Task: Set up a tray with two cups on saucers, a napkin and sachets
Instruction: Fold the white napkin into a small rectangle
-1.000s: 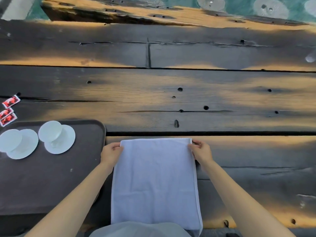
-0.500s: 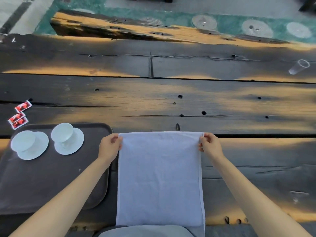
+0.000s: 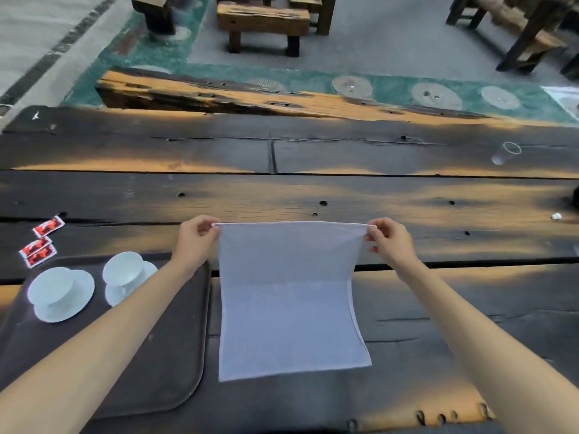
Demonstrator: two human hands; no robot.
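You hold the white napkin (image 3: 291, 296) by its two far corners: your left hand (image 3: 195, 238) pinches one and your right hand (image 3: 387, 238) the other, both grips closed on the cloth. A moment ago it lay flat on the worktop (image 3: 313, 195); now its far half is lifted, and the near half rests just beside the tray (image 3: 175, 364). I judge you are folding it. Two cups on saucers (image 3: 61, 296) already stand on the tray. The red sachets (image 3: 40, 244) lie on the worktop, outside the tray.
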